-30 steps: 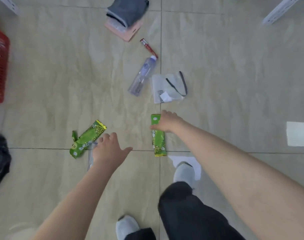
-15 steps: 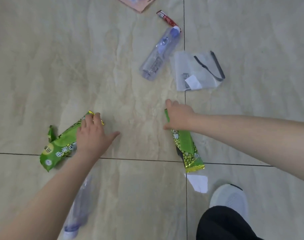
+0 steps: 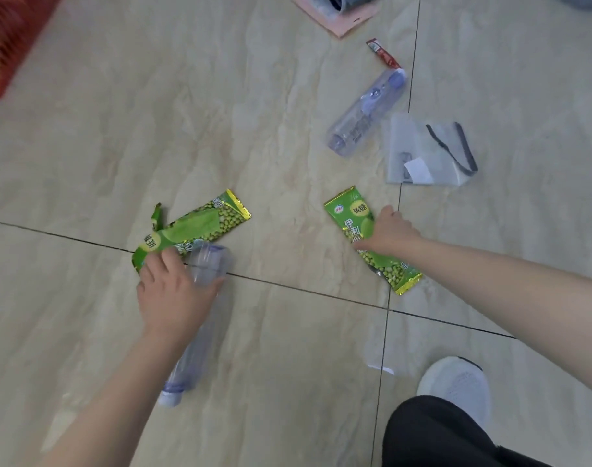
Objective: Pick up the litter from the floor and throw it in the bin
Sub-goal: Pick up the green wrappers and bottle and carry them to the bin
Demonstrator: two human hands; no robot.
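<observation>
Down at floor level, the left hand is curled round a clear plastic bottle, its thumb hooked over the bottle's wide end, while its fingertips reach onto the near end of a green wrapper. The bottle runs back under the wrist, blue cap toward the near side. That wrapper lies slantwise across a dark grout line, its gold-edged end pointing far and right.

The right hand grips the middle of a second green wrapper, fingers bent over its right edge; the thumb's place is hard to make out. This wrapper's printed top sticks out to the far left of the hand, and its gold-trimmed tail lies to the near right, just past the wrist.

Farther off on the right, a second clear bottle lies on its side, with a small red sachet just beyond its blue cap. Just right of that bottle sits a clear plastic bag with a black strip and a white slip. A pink card lies at the far edge, under something dark.

A red basket fills the far left corner. Near right, a white shoe and a black trouser leg show on the pale tiled floor, with a bit of clear film just left of the shoe.
</observation>
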